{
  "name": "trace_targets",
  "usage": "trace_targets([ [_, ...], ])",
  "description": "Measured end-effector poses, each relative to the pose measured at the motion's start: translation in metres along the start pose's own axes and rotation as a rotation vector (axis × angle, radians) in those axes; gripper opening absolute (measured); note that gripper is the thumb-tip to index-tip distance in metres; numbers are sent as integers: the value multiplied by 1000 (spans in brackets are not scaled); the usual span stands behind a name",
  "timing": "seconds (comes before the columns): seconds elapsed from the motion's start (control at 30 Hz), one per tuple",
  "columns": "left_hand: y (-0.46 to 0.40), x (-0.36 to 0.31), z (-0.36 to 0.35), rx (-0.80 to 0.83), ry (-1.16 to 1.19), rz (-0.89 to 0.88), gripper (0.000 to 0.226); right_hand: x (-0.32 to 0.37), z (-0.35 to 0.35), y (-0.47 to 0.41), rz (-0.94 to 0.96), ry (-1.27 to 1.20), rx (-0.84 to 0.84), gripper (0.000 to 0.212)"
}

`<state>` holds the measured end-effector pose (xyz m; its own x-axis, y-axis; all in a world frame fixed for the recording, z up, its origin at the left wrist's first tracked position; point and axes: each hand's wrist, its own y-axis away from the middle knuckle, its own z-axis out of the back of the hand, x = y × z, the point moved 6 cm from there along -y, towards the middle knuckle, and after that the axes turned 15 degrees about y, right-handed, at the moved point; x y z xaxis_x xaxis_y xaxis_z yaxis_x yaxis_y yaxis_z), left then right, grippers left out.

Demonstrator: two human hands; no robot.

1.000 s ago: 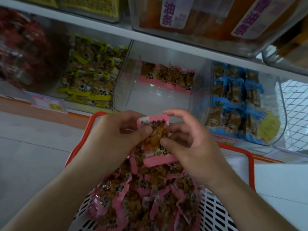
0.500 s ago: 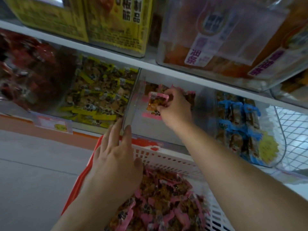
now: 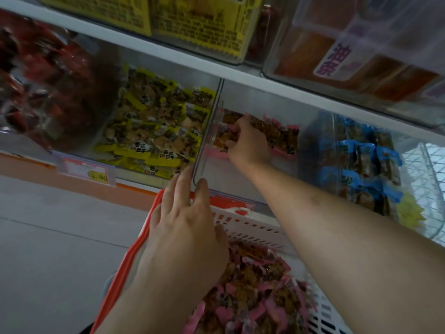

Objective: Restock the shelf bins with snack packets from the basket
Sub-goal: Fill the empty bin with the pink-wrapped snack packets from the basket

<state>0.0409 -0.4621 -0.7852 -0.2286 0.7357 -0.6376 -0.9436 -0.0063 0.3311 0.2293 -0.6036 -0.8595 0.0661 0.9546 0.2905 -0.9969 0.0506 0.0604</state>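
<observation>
A white basket (image 3: 250,229) with an orange-red rim sits below the shelf, holding several pink snack packets (image 3: 255,292). My right hand (image 3: 249,143) reaches deep into the clear middle bin (image 3: 204,150) and is shut on a pink packet (image 3: 222,139) at the bin's back left, next to a row of pink packets (image 3: 281,136) standing along the back. My left hand (image 3: 185,222) hovers over the basket's far left corner with fingers spread, holding nothing, fingertips near the bin's front corner.
A bin of yellow packets (image 3: 154,131) stands left of the middle bin, and a bin of blue packets (image 3: 361,160) to its right. Red packets (image 3: 41,75) fill the far-left bin. The upper shelf (image 3: 168,54) carries clear boxes. A grey floor (image 3: 48,249) lies at the left.
My right hand has carried the pink packet from above the basket into the middle bin, to its back left. My left hand let go of it and stayed over the basket's corner.
</observation>
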Motion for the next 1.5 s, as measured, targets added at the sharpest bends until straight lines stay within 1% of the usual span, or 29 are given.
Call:
trace_targets([
  [0.1,0,0,0,9,18,-2,80,1,1,1,33,50,0,30],
  [0.17,0,1,1,5,50,-10,78,-3,3,2,17,14,-4,32],
  [0.3,2,-2,12,-54,120,-42,65,-12,27,19,17,-69,-108,19],
  [0.43,9,5,38,-159,152,-71,58,-10,72,81,75,-159,-170,15],
  [0.5,16,14,53,-237,159,-41,54,-2,97,131,178,-248,-213,12],
  [0.53,20,21,58,-268,160,-8,52,1,102,157,231,-265,-202,11],
  [0.57,24,28,61,-279,158,32,50,5,100,181,267,-249,-148,10],
  [0.6,27,36,63,-261,149,85,48,8,91,201,281,-206,-53,9],
  [0.67,31,53,59,-173,128,221,38,10,51,230,260,-31,201,9],
  [0.7,32,61,55,-130,115,269,29,8,26,239,244,76,316,18],
  [0.73,32,68,50,-92,98,286,19,3,-2,246,218,166,435,35],
  [0.8,30,73,43,-20,60,242,10,-8,-53,255,121,239,654,71],
  [0.83,29,73,40,14,46,222,8,-15,-75,257,84,254,717,83],
  [0.87,29,72,39,38,44,210,5,-21,-92,258,71,282,737,89],
  [0.9,30,71,39,51,47,200,5,-27,-107,258,77,311,712,89],
  [0.93,30,70,40,55,50,193,6,-30,-115,257,82,336,653,84],
  [1.03,28,69,42,94,69,214,7,-32,-115,254,98,303,474,49],
  [1.1,26,69,44,104,85,229,11,-28,-100,254,128,259,466,28],
  [1.13,25,69,46,95,90,226,11,-27,-91,253,130,226,473,23],
  [1.2,24,65,55,5,94,194,7,-24,-69,249,63,115,484,28],
  [1.3,27,51,69,-236,65,100,18,-24,-23,246,-86,-26,460,33],
  [1.33,29,44,72,-300,88,50,19,-25,-6,247,-120,-103,455,33],
  [1.37,30,38,72,-325,137,-5,19,-25,10,249,-152,-194,453,31],
  [1.4,31,31,68,-302,198,-49,18,-24,27,251,-185,-299,453,27],
  [1.43,30,26,61,-234,252,-74,16,-24,42,253,-207,-407,459,23],
  [1.5,29,16,38,-30,328,-91,12,-23,68,255,-195,-556,462,24],
])
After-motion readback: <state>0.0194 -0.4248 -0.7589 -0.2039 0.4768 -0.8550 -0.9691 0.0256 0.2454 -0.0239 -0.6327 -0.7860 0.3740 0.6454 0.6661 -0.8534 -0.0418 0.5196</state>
